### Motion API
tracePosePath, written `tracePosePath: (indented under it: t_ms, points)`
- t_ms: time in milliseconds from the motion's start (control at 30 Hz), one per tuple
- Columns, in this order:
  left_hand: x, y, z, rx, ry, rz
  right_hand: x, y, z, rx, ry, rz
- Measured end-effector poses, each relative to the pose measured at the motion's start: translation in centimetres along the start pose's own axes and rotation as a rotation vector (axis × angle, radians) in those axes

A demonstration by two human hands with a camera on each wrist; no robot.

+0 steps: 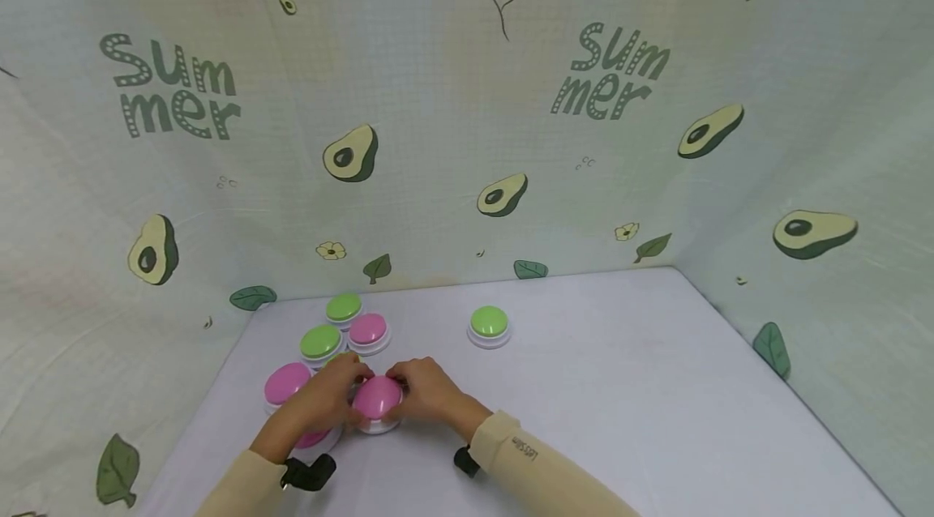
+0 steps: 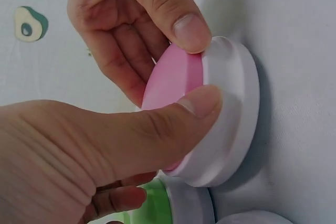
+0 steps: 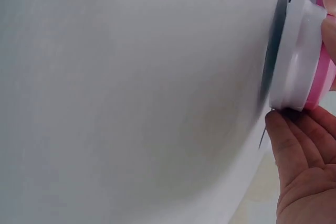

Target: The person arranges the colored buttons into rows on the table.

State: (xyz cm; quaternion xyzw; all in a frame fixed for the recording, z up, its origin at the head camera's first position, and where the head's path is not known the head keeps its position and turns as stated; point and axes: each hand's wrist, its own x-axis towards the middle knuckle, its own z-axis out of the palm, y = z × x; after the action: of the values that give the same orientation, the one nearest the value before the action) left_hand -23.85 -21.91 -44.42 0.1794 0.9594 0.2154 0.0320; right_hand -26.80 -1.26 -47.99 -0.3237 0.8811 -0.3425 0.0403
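Observation:
Both hands hold one domed push button [image 1: 377, 398] with a pink top and a white round base. My left hand [image 1: 330, 395] grips its left side, the thumb [image 2: 197, 108] lying across the pink top's edge and the white base. From the other side my right hand [image 1: 432, 391] grips it, thumb and fingers at the rim; in the right wrist view those fingers [image 3: 286, 145] are at the base's edge. A dark shadow borders the base, and I cannot tell whether it touches the table. A green-topped button [image 2: 157, 203] is just beside it, partly hidden by my left hand.
On the white table [image 1: 620, 387], green buttons [image 1: 321, 341] and pink buttons [image 1: 368, 329] cluster at the left. Another pink button [image 1: 287, 383] stands left of my left hand. A lone green button [image 1: 489, 322] stands further right. A printed cloth [image 1: 438, 96] rises behind the table.

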Motion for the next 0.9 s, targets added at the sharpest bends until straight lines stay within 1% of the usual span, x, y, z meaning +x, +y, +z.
tracePosePath:
  t_ms: [133, 267, 433, 567, 667, 733, 900]
  points:
    - [0.5, 0.3, 0.1, -0.031, 0.011, -0.030, -0.1, 0.7, -0.4, 0.019, 0.016, 0.001]
    - [0.9, 0.5, 0.4, -0.050, 0.034, -0.033, -0.4, 1.2, -0.9, 0.015, 0.032, 0.004]
    - [1.4, 0.5, 0.9, -0.087, 0.075, -0.009, -0.6, 1.8, -1.5, 0.063, 0.058, 0.006]
    - [1.7, 0.5, 1.2, -0.143, 0.112, 0.021, -0.8, 2.0, -2.0, 0.102, 0.062, 0.015]
    - [2.0, 0.7, 1.4, -0.186, 0.124, 0.031, -1.0, 2.2, -2.3, 0.115, 0.071, 0.027]
    - [2.2, 0.8, 1.6, -0.217, 0.126, 0.023, -1.1, 2.4, -2.5, 0.116, 0.082, 0.037]
    - [3.0, 1.1, 2.2, -0.285, 0.151, -0.029, -1.2, 2.9, -3.1, 0.133, 0.121, 0.057]
